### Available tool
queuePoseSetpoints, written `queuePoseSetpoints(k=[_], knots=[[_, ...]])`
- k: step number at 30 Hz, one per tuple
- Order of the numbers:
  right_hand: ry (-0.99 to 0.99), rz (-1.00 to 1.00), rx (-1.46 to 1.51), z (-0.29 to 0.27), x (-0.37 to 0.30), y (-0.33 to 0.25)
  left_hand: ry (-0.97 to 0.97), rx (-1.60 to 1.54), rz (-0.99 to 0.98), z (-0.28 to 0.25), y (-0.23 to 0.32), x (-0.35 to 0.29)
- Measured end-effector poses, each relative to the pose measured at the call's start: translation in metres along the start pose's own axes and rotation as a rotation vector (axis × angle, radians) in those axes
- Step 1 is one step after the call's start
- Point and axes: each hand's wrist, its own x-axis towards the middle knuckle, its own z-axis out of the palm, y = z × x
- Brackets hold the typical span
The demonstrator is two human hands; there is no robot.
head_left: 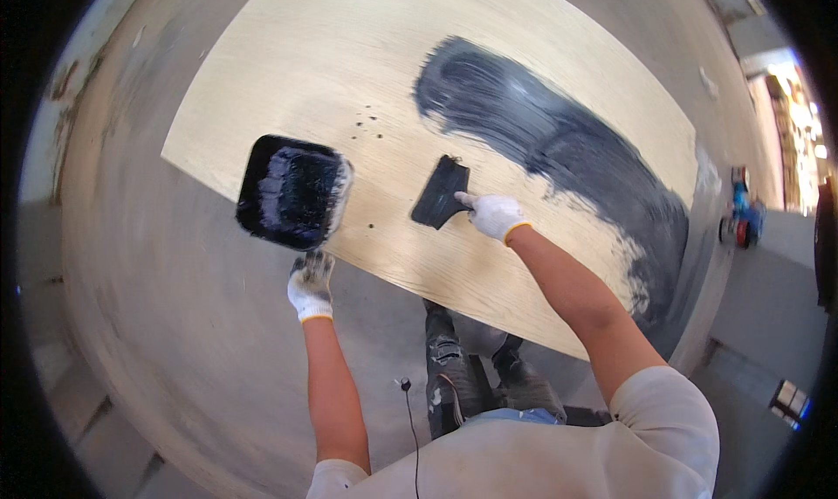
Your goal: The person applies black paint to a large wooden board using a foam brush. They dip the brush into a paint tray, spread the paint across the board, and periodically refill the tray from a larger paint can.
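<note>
My right hand (495, 216), in a white knitted glove with a yellow cuff, is closed round a wide flat brush (441, 193). Black paint coats the brush, which is above the bare wood left of the painted strip. My left hand (312, 282), gloved the same way with blackened fingers, grips the near rim of a square paint bucket (292, 192). Black paint covers the bucket's inside, and its pale outer wall shows on the right. The bucket overlaps the near left edge of a pale wooden board (367, 45). A broad streaky band of black paint (559, 128) crosses the board's right part.
Several black drops (367, 123) dot the wood between bucket and brush. Concrete floor (148, 263) surrounds the board. My legs (449, 377) are close to its near edge. A blue and red object (742, 220) stands on the floor at right, near a bright doorway (790, 132).
</note>
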Motion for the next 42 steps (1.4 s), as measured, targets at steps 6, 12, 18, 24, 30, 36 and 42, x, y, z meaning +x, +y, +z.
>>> queuePoseSetpoints(k=[6, 12, 18, 24, 30, 36, 42], knots=[[0.01, 0.025, 0.147, 0.063, -0.04, 0.075, 0.062, 0.155, -0.02, -0.117, -0.053, -0.043], [-0.03, 0.085, 0.095, 0.137, -0.153, 0.245, 0.052, 0.396, -0.036, -0.2, -0.17, -0.128], [0.004, 0.219, 0.21, 0.222, -0.295, 0.409, 0.137, 0.502, -0.122, -0.254, -0.29, -0.198], [-0.087, 0.412, 0.162, 0.29, -0.398, 0.531, 0.088, 1.068, 0.167, -0.236, -0.424, -0.231], [-0.021, 0.603, 0.232, 0.355, -0.507, 0.6, 0.075, 1.973, 0.98, -0.179, -0.484, -0.237], [0.109, 0.404, 0.256, 0.388, -0.486, 0.599, 0.191, 2.199, 0.993, -0.156, -0.486, -0.175], [0.148, 0.223, 0.404, 0.281, -0.319, 0.474, 0.467, 2.125, 1.113, -0.157, -0.504, -0.143]])
